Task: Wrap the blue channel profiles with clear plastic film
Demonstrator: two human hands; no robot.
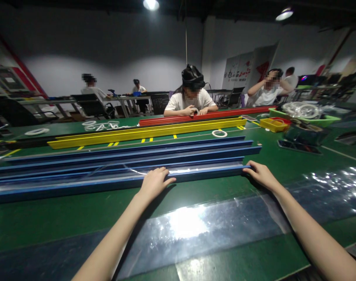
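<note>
A long blue channel strip (207,173) lies nearest me on the green table, with clear plastic film (183,171) along its trough. My left hand (154,182) grips its front wall near the middle, fingers over the top edge and thumb along the outside. At the strip's right end, my right hand (262,175) pinches the corner between thumb and fingers. More blue channel strips (219,156) lie just behind, parallel to it. A wide sheet of clear film (219,222) is spread under my forearms, shiny with reflected light.
Beyond are yellow strips (154,132), a red strip (213,114) and a white tape ring (219,134). At right stand a yellow tray (273,125), a green basket (327,121) of clear rolls and a dark phone (299,147). A co-worker (192,97) sits opposite.
</note>
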